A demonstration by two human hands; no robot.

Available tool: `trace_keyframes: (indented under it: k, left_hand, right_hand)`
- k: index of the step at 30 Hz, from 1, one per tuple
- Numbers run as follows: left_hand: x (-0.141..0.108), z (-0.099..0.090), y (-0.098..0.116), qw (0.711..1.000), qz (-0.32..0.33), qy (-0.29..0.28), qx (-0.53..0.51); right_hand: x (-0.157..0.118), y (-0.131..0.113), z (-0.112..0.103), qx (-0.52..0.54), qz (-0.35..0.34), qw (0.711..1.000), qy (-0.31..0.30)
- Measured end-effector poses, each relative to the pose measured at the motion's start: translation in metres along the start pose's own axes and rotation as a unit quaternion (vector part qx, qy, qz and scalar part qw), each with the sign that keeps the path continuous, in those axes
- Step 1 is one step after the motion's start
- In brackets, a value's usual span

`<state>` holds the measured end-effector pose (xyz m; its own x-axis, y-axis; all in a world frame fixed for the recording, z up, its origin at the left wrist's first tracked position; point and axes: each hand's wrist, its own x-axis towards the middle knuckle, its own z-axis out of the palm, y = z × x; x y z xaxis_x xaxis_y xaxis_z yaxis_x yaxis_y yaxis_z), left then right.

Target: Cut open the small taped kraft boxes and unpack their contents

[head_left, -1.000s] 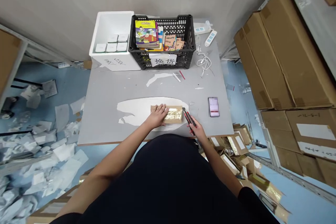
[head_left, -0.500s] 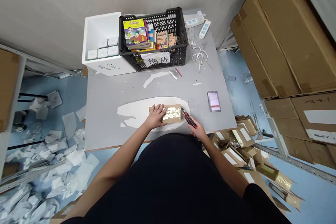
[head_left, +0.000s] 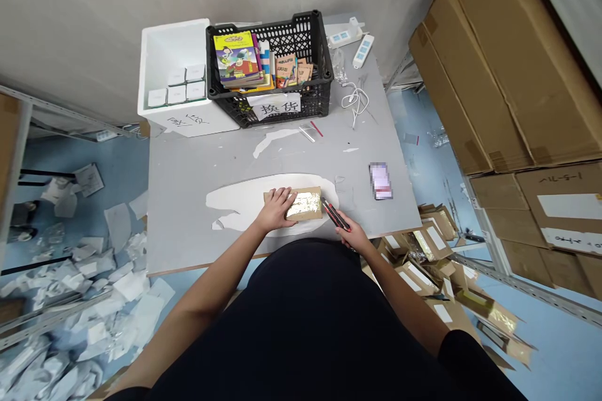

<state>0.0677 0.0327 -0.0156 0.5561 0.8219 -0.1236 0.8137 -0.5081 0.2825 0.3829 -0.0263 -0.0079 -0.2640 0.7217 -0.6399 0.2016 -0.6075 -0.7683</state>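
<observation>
A small flat cardboard box point(head_left: 308, 205) with shiny tape along its top lies on a white sheet point(head_left: 239, 191) on the table. My left hand point(head_left: 277, 208) holds the left end of the box, fingers over the top and thumb at the near side. In my right hand point(head_left: 355, 233) is a black and red utility knife point(head_left: 335, 214), fingers wrapped round its handle. Its tip is at the right end of the box; whether it touches the cardboard is too small to tell.
Toward the table's back stand a black crate point(head_left: 286, 100) of books and a white foam box point(head_left: 188, 122) holding small white boxes. A phone point(head_left: 380, 181) lies right, with a white cable point(head_left: 355, 99) behind it. Opened cartons point(head_left: 437, 238) and scrap paper point(head_left: 136, 282) cover the floor.
The view has shifted slightly. The knife tip stays at the box's right end, and the left hand keeps its hold on the left end.
</observation>
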Motion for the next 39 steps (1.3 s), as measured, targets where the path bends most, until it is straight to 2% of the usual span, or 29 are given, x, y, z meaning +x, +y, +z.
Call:
trace_keyframes:
  k: [6, 15, 26, 39]
  left_hand:
    - [0.0, 0.003, -0.002, 1.0, 0.005, -0.003, 0.005]
    - [0.0, 0.005, -0.003, 1.0, -0.005, 0.001, -0.011]
    - [-0.001, 0.005, -0.005, 1.0, 0.006, -0.017, -0.009]
    - [0.001, 0.005, -0.006, 1.0, 0.008, -0.018, -0.015]
  right_hand:
    - [0.006, -0.001, -0.01, 0.034, 0.016, 0.999, -0.026]
    - [0.002, 0.003, -0.01, 0.055, 0.007, 0.997, -0.053]
    - [-0.006, 0.005, -0.016, -0.006, 0.044, 0.998, -0.047]
    - [-0.011, 0.019, -0.005, 0.025, 0.03, 0.998, -0.053]
